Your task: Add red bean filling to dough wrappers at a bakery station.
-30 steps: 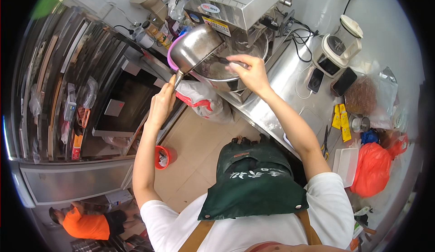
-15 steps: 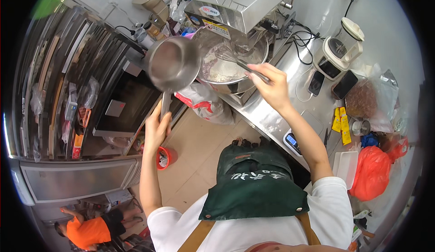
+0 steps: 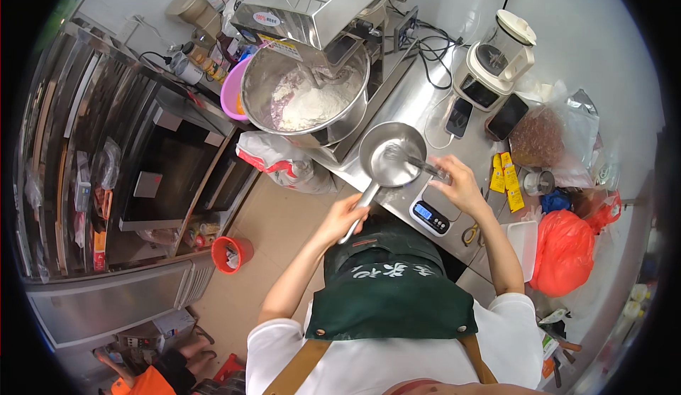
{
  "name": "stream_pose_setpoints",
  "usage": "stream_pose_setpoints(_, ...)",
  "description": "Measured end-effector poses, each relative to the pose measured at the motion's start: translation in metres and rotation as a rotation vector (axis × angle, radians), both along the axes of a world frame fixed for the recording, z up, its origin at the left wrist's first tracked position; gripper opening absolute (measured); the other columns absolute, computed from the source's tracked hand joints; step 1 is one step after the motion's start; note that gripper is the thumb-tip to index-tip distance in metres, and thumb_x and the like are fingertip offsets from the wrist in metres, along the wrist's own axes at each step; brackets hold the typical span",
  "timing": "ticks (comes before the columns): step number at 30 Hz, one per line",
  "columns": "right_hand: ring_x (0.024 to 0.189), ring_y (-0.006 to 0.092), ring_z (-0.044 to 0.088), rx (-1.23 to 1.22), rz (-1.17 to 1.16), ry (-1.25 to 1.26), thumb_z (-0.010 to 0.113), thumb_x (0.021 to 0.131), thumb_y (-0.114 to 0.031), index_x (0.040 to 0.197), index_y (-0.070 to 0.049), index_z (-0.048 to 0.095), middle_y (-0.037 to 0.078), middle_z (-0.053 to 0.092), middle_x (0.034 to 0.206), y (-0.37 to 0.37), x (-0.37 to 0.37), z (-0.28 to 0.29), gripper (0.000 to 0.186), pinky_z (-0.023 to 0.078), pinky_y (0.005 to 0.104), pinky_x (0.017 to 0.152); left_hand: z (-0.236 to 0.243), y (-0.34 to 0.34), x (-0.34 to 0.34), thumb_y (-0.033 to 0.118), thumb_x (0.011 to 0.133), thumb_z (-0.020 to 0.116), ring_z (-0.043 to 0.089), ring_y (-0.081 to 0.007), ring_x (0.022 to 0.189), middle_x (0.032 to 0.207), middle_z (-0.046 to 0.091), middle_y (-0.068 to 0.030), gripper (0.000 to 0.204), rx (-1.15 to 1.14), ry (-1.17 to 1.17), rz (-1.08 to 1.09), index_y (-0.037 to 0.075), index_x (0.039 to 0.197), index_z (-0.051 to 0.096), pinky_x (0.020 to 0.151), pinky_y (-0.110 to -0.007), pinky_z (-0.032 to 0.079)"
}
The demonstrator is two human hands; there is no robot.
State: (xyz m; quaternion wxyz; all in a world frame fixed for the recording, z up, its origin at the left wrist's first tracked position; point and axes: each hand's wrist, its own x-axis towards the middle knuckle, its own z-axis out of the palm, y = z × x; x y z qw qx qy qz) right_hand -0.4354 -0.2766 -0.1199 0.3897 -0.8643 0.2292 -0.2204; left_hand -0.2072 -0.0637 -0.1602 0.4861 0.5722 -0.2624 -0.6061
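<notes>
My left hand (image 3: 345,217) is closed around the handle of a steel saucepan (image 3: 369,155), which I hold over the front edge of the steel counter. A whisk (image 3: 430,168) is gripped by its handle in my right hand (image 3: 460,182), and its wire head rests inside the pan. What coats the pan's inside is hard to make out. Beyond the pan stands a large steel mixing bowl (image 3: 257,95) under the mixer (image 3: 305,12). White flour (image 3: 319,102) lies in the bowl over a purplish mass, with the mixer's hook above it.
Right of the pan sits a digital kitchen scale (image 3: 430,214), with scissors (image 3: 469,234) beside it. A blender (image 3: 496,61), phones (image 3: 459,117) and a red plastic bag (image 3: 562,253) are farther right. A red bin (image 3: 231,255) stands on the floor; another person (image 3: 152,381) is at lower left.
The saucepan has come from left of the mixing bowl, rightward and toward me, over the counter edge. The whisk has left the bowl and is now in the pan.
</notes>
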Motion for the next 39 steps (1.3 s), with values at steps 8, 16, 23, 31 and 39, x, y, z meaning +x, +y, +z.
stream_pose_setpoints(8,0.080,0.0190,0.063,-0.201,-0.253,0.044,0.074,0.080,-0.007,0.118,-0.001,0.062,0.010,0.062,0.101,-0.069,-0.038,0.052,0.040,0.050,0.0275,0.061,-0.140,-0.121,0.003,0.013,0.095,0.059,0.053,-0.0069,0.052,0.074,0.058,-0.0010,0.025,-0.055,-0.123,0.121,0.000,0.116,0.060,0.046,-0.022,0.045)
stream_pose_setpoints(16,0.096,0.0202,0.067,-0.666,-0.336,-0.498,0.062,0.090,-0.005,0.114,0.001,0.066,0.012,0.070,0.105,-0.132,0.139,0.237,0.025,0.052,0.0303,0.082,-0.131,-0.187,-0.005,0.039,0.087,0.069,0.059,-0.0416,0.104,0.111,0.059,-0.0308,0.069,-0.120,-1.129,-0.116,-0.011,0.129,0.050,0.091,-0.046,0.047)
stream_pose_setpoints(23,0.102,0.0399,0.063,-0.761,-0.411,-0.389,0.053,0.092,-0.035,0.120,-0.004,0.059,0.024,0.066,0.107,-0.180,0.254,0.339,0.043,0.049,0.0442,0.088,0.140,-0.083,0.077,0.024,0.090,0.066,0.066,-0.0285,0.086,0.091,0.066,-0.0171,0.029,-0.396,-0.623,-0.432,0.000,0.106,0.067,0.076,-0.036,0.052)
stream_pose_setpoints(31,0.087,0.0190,0.066,-1.281,0.029,-0.455,0.068,0.079,-0.009,0.114,-0.006,0.066,0.004,0.064,0.086,-0.002,0.260,0.193,0.035,0.049,0.0426,0.092,0.222,-0.027,0.242,0.032,0.104,0.042,0.065,-0.0195,0.081,0.107,0.060,-0.0153,0.047,-0.637,-0.054,0.405,-0.006,0.132,0.044,0.061,-0.026,0.055)
stream_pose_setpoints(39,0.089,0.0214,0.064,-0.945,-0.117,-0.443,0.070,0.078,-0.013,0.104,-0.006,0.067,0.007,0.066,0.099,0.010,0.230,0.118,0.028,0.051,0.0426,0.085,0.118,-0.018,0.287,0.027,0.097,0.061,0.063,-0.0137,0.056,0.073,0.061,-0.0042,0.026,-0.036,-0.310,0.297,0.003,0.089,0.057,0.045,-0.022,0.044)
